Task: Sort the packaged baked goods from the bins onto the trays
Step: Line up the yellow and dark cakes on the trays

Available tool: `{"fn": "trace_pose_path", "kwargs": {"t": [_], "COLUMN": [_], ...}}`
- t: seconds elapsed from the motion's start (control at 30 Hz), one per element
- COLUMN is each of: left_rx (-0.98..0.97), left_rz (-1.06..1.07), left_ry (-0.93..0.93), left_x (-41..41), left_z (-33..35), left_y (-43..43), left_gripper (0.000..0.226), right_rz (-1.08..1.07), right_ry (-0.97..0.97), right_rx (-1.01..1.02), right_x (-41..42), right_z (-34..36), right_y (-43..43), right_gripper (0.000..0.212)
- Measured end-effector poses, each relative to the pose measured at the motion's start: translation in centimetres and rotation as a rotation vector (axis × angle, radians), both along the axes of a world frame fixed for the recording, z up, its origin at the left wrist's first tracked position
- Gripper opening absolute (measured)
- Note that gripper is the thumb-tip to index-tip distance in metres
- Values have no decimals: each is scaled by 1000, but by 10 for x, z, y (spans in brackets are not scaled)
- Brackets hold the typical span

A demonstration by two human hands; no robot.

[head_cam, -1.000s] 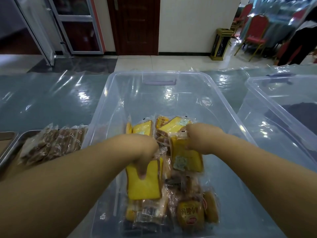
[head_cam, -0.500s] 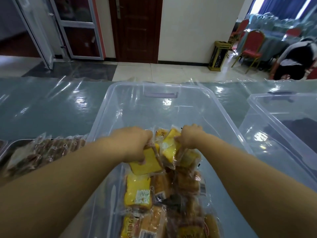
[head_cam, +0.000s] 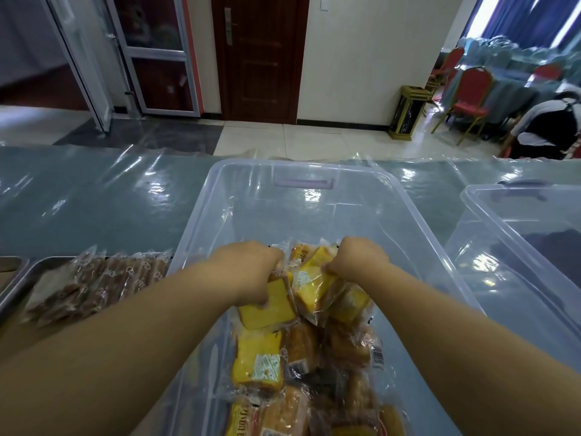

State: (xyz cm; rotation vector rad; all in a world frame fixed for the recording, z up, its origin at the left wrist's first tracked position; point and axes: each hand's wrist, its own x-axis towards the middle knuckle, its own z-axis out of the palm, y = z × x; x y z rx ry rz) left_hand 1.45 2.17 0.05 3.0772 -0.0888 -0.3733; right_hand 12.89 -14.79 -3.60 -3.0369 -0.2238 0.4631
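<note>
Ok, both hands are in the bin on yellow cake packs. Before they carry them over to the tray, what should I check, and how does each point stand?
1. Left hand grip on a yellow cake pack: ok, fingers closed over its top edge.
2. Right hand grip on another yellow pack: ok, pinched at its upper corner.
3. Held packs free of the pile: cannot tell, they overlap the packs beneath.
4. Tray within view at left: ok, beside the bin.
5. Room on the tray: cannot tell, brown packs cover the visible part.
6. Path over the bin's left wall: ok, nothing stands in the way.
</note>
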Motion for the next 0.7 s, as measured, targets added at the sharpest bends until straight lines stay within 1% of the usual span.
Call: {"fn": "trace_pose_path", "kwargs": {"t": [0.13,0.2,0.27,0.33,0.43,0.53,0.7], "left_rx": [47,82,97,76,-20,-143,-361], "left_rz": [7,2,0,6,24,55,111], "left_ry": [-20,-53,-91,-141,-269,-424,-704], "left_x": [-6,-8,-12,-20,-37,-58,-98], "left_z": [6,11,16,20,28,43,70], "left_y": [-4,-6,-6,-5,-1,2,16], "left_gripper": [44,42,41,38,30,27,28], "right_rz": [-43,-52,-65,-72,-62,-30,59], "right_ry": [18,38,40,-1,-123,-279,-564], "right_rx": [35,71,134,188,312,444,685], "right_x": [-9,-13,-18,-25,-37,-52,-93], "right_z": [3,8,16,25,44,67,114], "right_y": [-3,-5,-5,-6,-6,-8,-9], "right_gripper": [45,36,35,33,24,25,30]}}
